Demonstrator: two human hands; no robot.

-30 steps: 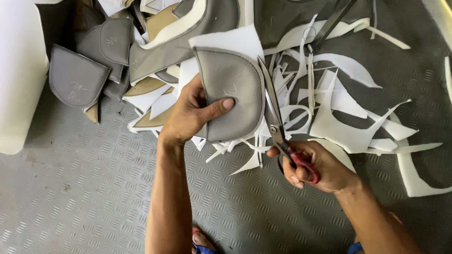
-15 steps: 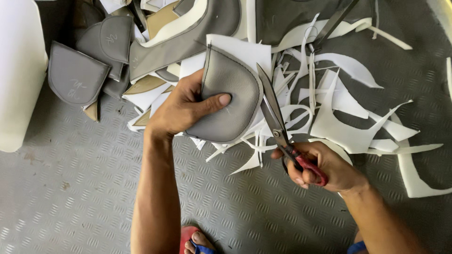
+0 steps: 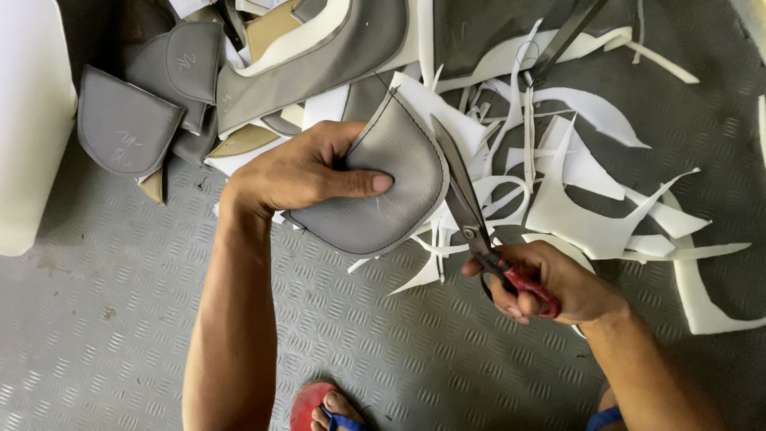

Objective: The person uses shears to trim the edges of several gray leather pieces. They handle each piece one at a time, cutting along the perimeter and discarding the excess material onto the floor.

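My left hand [image 3: 307,169] grips a rounded grey leather piece [image 3: 391,195] with dark stitching along its edge and white foam backing showing at its top right. The thumb lies across its face. My right hand [image 3: 550,283] holds red-handled scissors [image 3: 471,219]; the blades run up along the right edge of the grey piece, close against it.
White foam offcuts [image 3: 590,187] lie scattered to the right on the grey checker-plate floor [image 3: 120,319]. Finished grey pieces [image 3: 128,128] are stacked at upper left beside a white foam block [image 3: 32,120]. A larger grey panel [image 3: 319,48] lies at the top. My foot in a red sandal [image 3: 323,409] shows at the bottom.
My left hand has turned the grey piece and shifted it slightly left and down. The scissors have stayed along its right edge, and the white backing beside the blades has been trimmed narrower.
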